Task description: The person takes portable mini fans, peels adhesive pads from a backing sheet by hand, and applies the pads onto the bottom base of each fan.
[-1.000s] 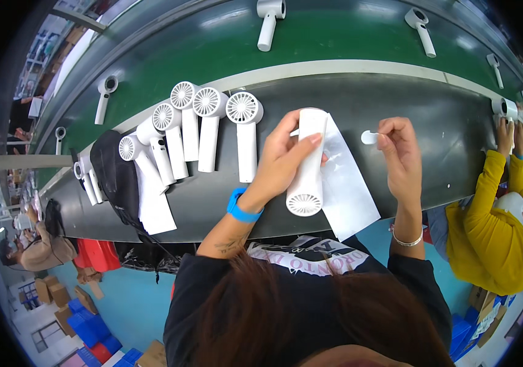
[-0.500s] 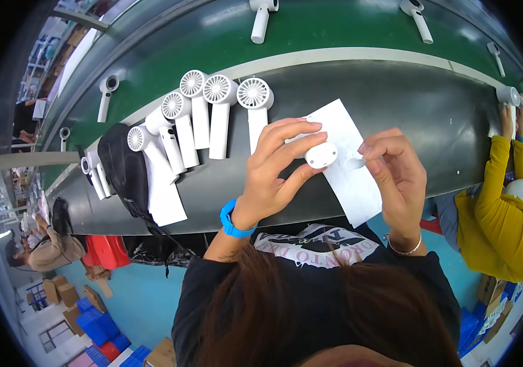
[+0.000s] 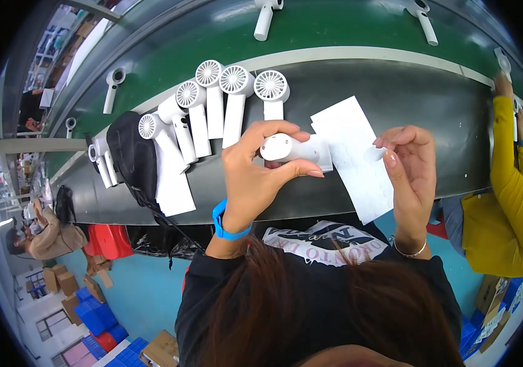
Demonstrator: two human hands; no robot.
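Note:
A white handheld fan point(image 3: 298, 150) lies in my left hand point(image 3: 246, 162), which grips it between thumb and fingers. The fan's rounded handle end, with small dark dots, faces left; its other end is partly hidden by the fingers. Over the right edge of a white paper sheet point(image 3: 359, 168), my right hand point(image 3: 413, 171) pinches a small, pale, film-like piece point(image 3: 374, 153) between thumb and fingertips. To the left, several white fans point(image 3: 234, 113) lie in a loose row, grilles up, handles toward me.
A black mesh bag point(image 3: 130, 156) sits left of the fans, beside white paper point(image 3: 176, 194). Past the dark worktop runs a green conveyor point(image 3: 341, 27) carrying spaced-out fans. On the right, a person in yellow sleeves point(image 3: 500, 208) reaches toward the conveyor. A red stool point(image 3: 107, 240) stands lower left.
My left hand has turned the fan so its handle end points left and more of its side shows. The right hand has drawn slightly away with the film piece. The person at right reaches farther out.

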